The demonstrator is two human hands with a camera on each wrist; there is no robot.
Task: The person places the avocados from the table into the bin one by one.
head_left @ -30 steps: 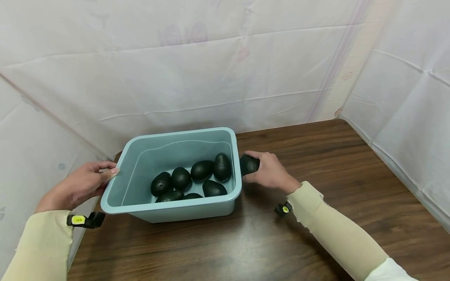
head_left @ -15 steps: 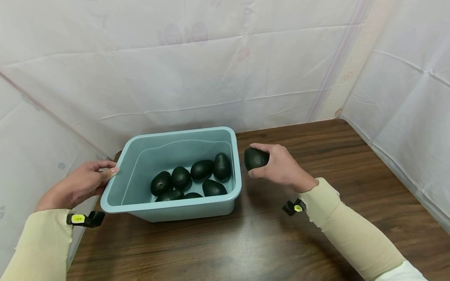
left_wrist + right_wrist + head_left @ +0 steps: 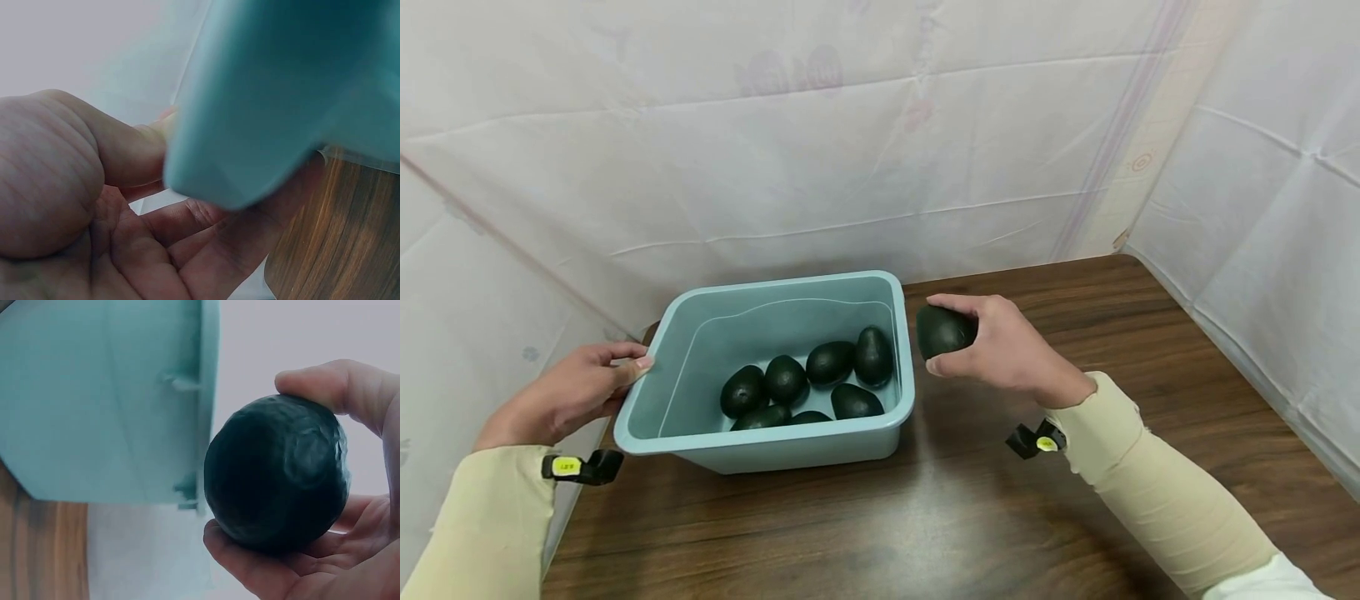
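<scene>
Beige sleeves [image 3: 1157, 492], black wrist clips [image 3: 1033, 440], yellow labels

Smooth plastic tub [image 3: 775, 450], pebbly matt avocado [image 3: 943, 331], grained wood table [image 3: 1075, 292].

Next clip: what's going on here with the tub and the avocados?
A person's left hand grips the left rim of a light blue plastic tub on a dark wooden table. Their right hand holds one dark green avocado in the air, just outside the tub's right wall. Several more dark avocados lie on the tub's floor.
</scene>
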